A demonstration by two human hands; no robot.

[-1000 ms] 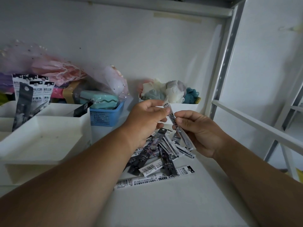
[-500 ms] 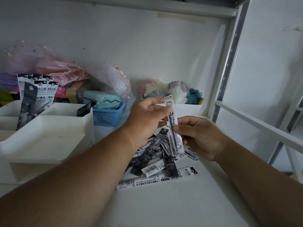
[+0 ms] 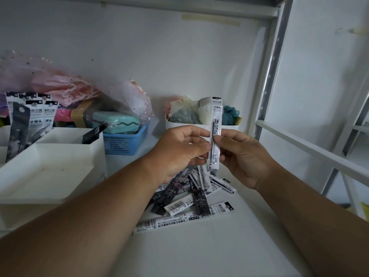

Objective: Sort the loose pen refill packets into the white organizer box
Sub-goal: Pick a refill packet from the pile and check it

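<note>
Head view: bare white shelf surface (image 3: 199, 252) lies open near; a grey metal upright (image 3: 269, 76) bounds the right. The white plastic organizer box (image 3: 50, 176) sits left, a blue mesh basket (image 3: 123, 142) behind it. Left hand (image 3: 179, 150) and right hand (image 3: 243, 156) both pinch one upright clear refill packet (image 3: 216, 134) above the loose packet pile (image 3: 191, 196).

Two bare forearms reach in from the bottom corners, ending in the left hand (image 3: 179, 150) and the right hand (image 3: 243, 156). No sleeve, watch or ring shows on either (nails are short, plain and unpainted).
</note>
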